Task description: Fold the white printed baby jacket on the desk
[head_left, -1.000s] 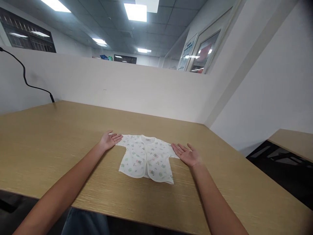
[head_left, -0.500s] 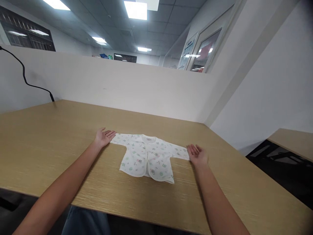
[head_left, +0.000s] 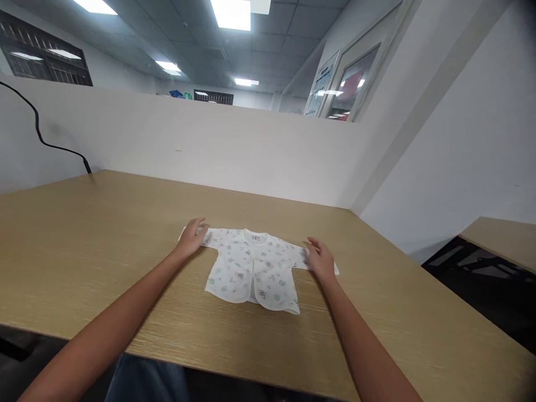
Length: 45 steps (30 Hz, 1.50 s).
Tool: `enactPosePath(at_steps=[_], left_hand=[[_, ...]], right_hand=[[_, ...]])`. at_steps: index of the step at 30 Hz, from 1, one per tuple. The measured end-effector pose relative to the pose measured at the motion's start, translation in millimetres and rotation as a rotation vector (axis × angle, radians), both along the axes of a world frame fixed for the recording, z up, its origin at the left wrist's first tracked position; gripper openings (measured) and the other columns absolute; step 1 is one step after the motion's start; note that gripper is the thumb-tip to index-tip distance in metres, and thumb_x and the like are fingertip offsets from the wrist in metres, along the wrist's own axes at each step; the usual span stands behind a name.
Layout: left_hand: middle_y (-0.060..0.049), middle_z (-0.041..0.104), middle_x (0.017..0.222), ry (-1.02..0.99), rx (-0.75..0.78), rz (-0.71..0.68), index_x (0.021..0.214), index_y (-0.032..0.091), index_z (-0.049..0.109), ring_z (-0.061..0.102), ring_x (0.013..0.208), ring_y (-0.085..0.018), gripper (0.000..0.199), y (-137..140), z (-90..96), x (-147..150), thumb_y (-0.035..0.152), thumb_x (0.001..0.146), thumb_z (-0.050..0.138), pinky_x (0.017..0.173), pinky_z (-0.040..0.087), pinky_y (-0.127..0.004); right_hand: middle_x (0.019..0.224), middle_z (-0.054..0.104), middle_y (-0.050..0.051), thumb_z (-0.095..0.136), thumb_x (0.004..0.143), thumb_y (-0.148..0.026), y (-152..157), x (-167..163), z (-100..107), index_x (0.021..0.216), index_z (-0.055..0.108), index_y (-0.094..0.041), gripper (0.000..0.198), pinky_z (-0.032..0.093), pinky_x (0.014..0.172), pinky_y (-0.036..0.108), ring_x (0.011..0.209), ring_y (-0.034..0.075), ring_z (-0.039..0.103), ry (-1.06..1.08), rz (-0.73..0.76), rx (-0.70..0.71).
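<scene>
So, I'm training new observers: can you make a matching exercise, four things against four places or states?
1. left hand
2. right hand
3. printed shirt
4. black cord

A. spread on the table
B. at the image-left sleeve
C. near the table's far left corner
D. at the image-right sleeve

1-B, 2-D, 3-A, 4-C

We have our left hand (head_left: pixel 192 238) across one sleeve of a small white printed jacket (head_left: pixel 251 268) and our right hand (head_left: pixel 321 262) across the other, fingers loosely extended, a bit of cuff showing beyond each. The jacket lies spread on the wood-toned desk (head_left: pixel 104 240), its neckline away from us and its front edges parting toward the hem. Beyond, we see a white partition (head_left: pixel 251 151), a thin black cable (head_left: pixel 37 125) at the left and lit ceiling panels (head_left: pixel 231 14).
</scene>
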<state>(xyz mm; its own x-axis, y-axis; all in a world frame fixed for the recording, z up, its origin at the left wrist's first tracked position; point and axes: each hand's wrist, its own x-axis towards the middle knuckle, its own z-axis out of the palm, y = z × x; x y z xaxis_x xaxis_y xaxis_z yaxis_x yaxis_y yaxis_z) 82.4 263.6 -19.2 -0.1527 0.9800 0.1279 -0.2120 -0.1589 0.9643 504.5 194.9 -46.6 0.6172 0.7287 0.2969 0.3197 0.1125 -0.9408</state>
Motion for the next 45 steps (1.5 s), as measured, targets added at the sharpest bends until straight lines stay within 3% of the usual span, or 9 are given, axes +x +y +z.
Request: enactPosePath(at_steps=[6,10,16,20,26,29,36,40,45], left_hand=[[-0.008,0.06,0.142,0.103,0.121,-0.244,0.1,0.023,0.073,0.03,0.152,-0.026,0.028,-28,-8.1,28,0.006,0.078,0.072,0.127,0.024,-0.038],[-0.008,0.052,0.151,0.314,0.25,-0.368,0.113,0.026,0.073,0.024,0.154,-0.028,0.049,-46,-15.0,44,0.013,0.067,0.085,0.129,0.006,-0.037],[-0.008,0.048,0.155,0.499,0.301,-0.494,0.121,0.029,0.07,0.023,0.155,-0.031,0.058,-46,-40.1,51,0.036,0.067,0.089,0.127,-0.007,-0.042],[-0.012,0.048,0.155,0.523,0.295,-0.462,0.12,0.026,0.071,0.018,0.156,-0.033,0.057,-42,-48.0,50,0.045,0.069,0.087,0.127,-0.004,-0.044],[-0.012,0.018,0.169,1.312,0.305,-0.498,0.155,0.019,0.039,0.007,0.157,-0.034,0.081,-54,-31.7,50,0.07,0.093,0.044,0.127,0.003,-0.053],[-0.012,0.012,0.169,1.541,0.319,-0.498,0.16,0.018,0.026,0.006,0.157,-0.034,0.084,-61,-23.3,50,0.072,0.097,0.027,0.126,0.007,-0.052],[-0.013,0.019,0.168,1.578,0.36,-0.482,0.159,0.018,0.031,0.012,0.157,-0.036,0.079,-67,-19.3,47,0.068,0.098,0.03,0.125,0.009,-0.057],[-0.011,0.038,0.162,1.453,0.514,-0.355,0.15,0.022,0.047,0.027,0.152,-0.034,0.061,-65,-10.2,50,0.057,0.1,0.038,0.124,0.017,-0.056],[-0.008,0.073,0.105,1.178,0.546,-0.243,0.104,0.019,0.073,0.064,0.104,-0.023,0.026,-40,4.6,88,0.028,0.093,0.051,0.094,0.047,-0.034]], right_hand=[[0.119,0.07,0.008,0.067,0.079,-0.023,-7,-35,6,0.106,0.074,-0.022,0.028,0.034,0.118,0.049,0.12,0.026,0.057,-0.258,0.272,0.073],[0.128,0.067,0.009,0.066,0.084,-0.036,-13,-68,3,0.117,0.071,-0.024,0.035,0.032,0.12,0.053,0.125,0.03,0.055,-0.478,0.456,0.059],[0.157,0.044,0.013,0.057,0.092,-0.05,-9,-86,-23,0.145,0.053,-0.02,0.06,0.023,0.124,0.057,0.148,0.034,0.035,-0.772,0.598,-0.117],[0.164,0.028,0.016,0.042,0.099,-0.054,-8,-85,-27,0.154,0.041,-0.013,0.069,0.018,0.125,0.057,0.154,0.034,0.021,-0.928,0.625,-0.271],[0.167,0.017,0.016,0.03,0.103,-0.05,-16,-91,-14,0.158,0.03,-0.005,0.071,0.017,0.127,0.051,0.156,0.03,0.014,-1.104,0.611,-0.433],[0.167,0.016,0.015,0.028,0.104,-0.049,-20,-95,-10,0.159,0.028,-0.006,0.07,0.018,0.127,0.05,0.156,0.03,0.013,-1.14,0.61,-0.454],[0.167,0.02,0.016,0.036,0.102,-0.047,-27,-95,-7,0.158,0.031,-0.006,0.069,0.019,0.127,0.05,0.156,0.031,0.015,-1.089,0.624,-0.438],[0.16,0.038,0.015,0.049,0.098,-0.042,-24,-93,2,0.15,0.048,-0.013,0.06,0.028,0.123,0.047,0.149,0.031,0.033,-1.004,0.553,-0.238],[0.104,0.071,0.009,0.052,0.093,-0.025,0,-106,16,0.12,0.07,-0.018,0.033,0.047,0.091,0.034,0.1,0.023,0.064,-0.861,0.534,-0.099]])
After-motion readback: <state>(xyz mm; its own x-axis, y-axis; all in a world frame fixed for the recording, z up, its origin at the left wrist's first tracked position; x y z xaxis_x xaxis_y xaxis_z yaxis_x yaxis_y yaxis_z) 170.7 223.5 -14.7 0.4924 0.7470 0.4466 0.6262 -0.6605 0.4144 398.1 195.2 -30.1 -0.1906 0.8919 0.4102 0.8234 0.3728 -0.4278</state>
